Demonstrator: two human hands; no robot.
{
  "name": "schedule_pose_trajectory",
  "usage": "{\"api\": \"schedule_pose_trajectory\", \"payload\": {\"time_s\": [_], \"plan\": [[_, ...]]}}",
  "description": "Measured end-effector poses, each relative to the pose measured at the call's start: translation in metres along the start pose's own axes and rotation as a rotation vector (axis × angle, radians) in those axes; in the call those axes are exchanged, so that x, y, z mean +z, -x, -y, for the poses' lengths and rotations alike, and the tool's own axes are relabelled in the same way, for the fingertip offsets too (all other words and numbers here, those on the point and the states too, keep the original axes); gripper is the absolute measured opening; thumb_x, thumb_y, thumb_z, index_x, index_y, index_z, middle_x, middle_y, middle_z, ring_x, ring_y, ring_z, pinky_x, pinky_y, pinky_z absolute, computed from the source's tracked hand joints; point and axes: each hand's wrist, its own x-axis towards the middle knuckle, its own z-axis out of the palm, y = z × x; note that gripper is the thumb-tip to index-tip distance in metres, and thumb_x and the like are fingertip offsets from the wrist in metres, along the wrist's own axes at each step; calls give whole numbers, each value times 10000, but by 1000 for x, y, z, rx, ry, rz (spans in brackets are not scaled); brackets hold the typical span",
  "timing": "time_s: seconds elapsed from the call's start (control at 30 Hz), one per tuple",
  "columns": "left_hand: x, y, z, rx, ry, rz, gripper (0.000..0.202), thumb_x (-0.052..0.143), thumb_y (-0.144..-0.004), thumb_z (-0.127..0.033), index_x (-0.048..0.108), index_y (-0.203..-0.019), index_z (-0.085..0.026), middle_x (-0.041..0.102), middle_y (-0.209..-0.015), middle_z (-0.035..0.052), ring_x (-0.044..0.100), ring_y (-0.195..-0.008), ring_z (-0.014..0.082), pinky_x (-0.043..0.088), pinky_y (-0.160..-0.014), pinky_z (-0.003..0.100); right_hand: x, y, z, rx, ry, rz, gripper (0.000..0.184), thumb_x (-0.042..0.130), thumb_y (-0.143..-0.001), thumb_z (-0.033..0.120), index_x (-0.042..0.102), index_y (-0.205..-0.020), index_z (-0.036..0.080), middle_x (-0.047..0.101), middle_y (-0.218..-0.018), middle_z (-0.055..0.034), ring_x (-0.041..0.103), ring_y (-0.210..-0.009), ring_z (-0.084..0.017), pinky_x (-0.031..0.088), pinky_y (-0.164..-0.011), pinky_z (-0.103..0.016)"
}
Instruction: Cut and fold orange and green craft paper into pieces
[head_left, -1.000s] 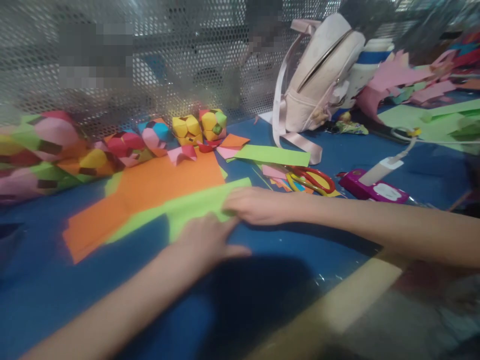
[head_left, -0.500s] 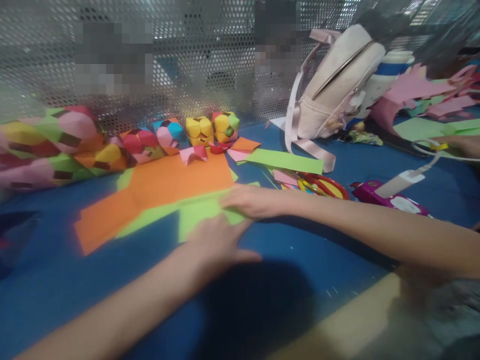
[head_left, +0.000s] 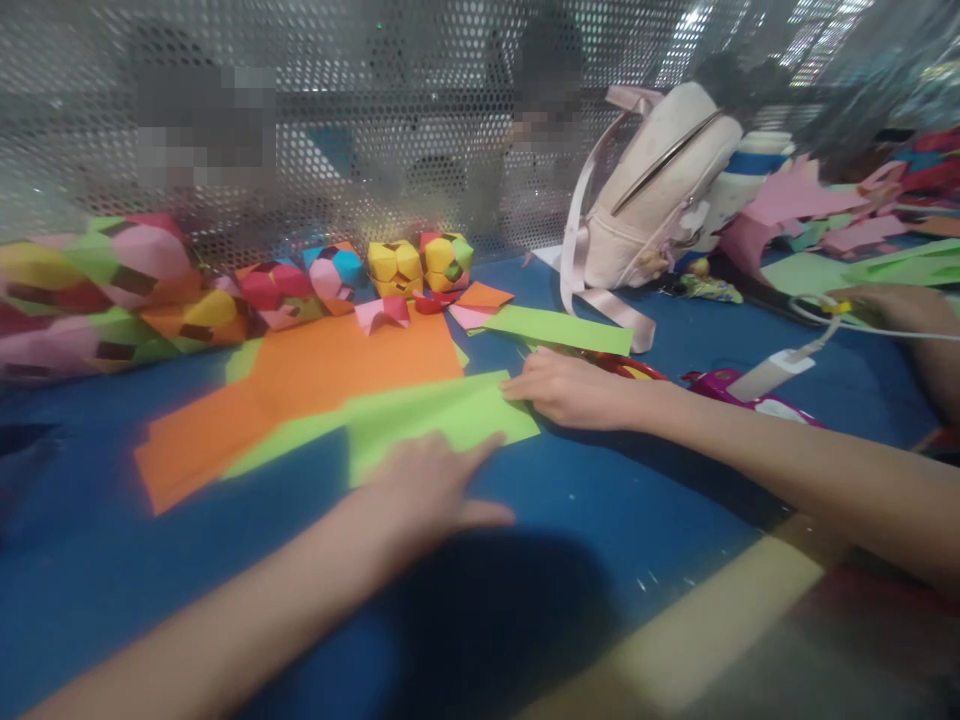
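Note:
A light green sheet of paper (head_left: 442, 405) lies on the blue surface, partly over other green paper and beside orange sheets (head_left: 322, 360). My left hand (head_left: 424, 485) rests on its near edge, open, with the thumb spread away and some fingers hidden. At the sheet's right edge, my right hand (head_left: 562, 390) is closed, with curled fingers and the fingertips on the paper. A faint crease line runs across the sheet.
Several folded paper balls (head_left: 394, 268) line the perforated metal panel (head_left: 465, 110). A pale bag (head_left: 649, 185) and a bottle (head_left: 750, 165) stand at the back right. Scissors (head_left: 637, 368), a purple glue gun (head_left: 712, 382) and another person's hand (head_left: 877, 300) are farther right.
My right hand has slid right along the green sheet to its edge, uncovering more of the paper. My left hand stays on the sheet. The view has shifted slightly.

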Motion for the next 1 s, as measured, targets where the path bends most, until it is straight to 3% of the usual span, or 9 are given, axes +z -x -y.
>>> {"api": "schedule_pose_trajectory", "payload": {"time_s": [0.17,0.5,0.77,0.9,1.0], "plan": [[0,-1,-1,0,-6,-4,867,398,-795,-833,364,-1522,-363,697,-993,166,700,-846,369,527,-681,414,5,-21,5,-43,78,27,257,422,-866,8,619,-811,164,672,-856,-64,423,-757,-186,256,-643,-317],[2,-1,-1,13,24,-20,842,456,-802,-807,401,-1508,-350,704,-984,143,700,-851,344,536,-703,402,13,-61,16,-90,33,62,183,468,-885,47,608,-874,165,677,-940,-63,432,-808,-190,254,-659,-308],[1,1,-2,22,51,-39,838,484,-801,-797,438,-1490,-323,716,-1018,151,698,-889,341,533,-719,387,19,-92,23,-160,76,86,237,414,-916,60,628,-872,152,676,-887,-72,416,-729,-188,277,-663,-332],[4,-1,0,12,112,-36,824,544,-798,-767,448,-1483,-320,714,-1095,157,692,-960,364,544,-763,423,27,-100,26,-176,-29,-7,280,403,-926,78,674,-973,134,704,-1094,-123,533,-897,-225,396,-806,-376],[11,-3,4,78,172,-105,826,624,-790,-712,431,-1491,-321,649,-1304,153,649,-1108,382,534,-867,465,20,-99,43,-113,-324,-136,357,390,-938,97,673,-1154,117,648,-1312,-127,561,-1156,-226,395,-1022,-402]]}}
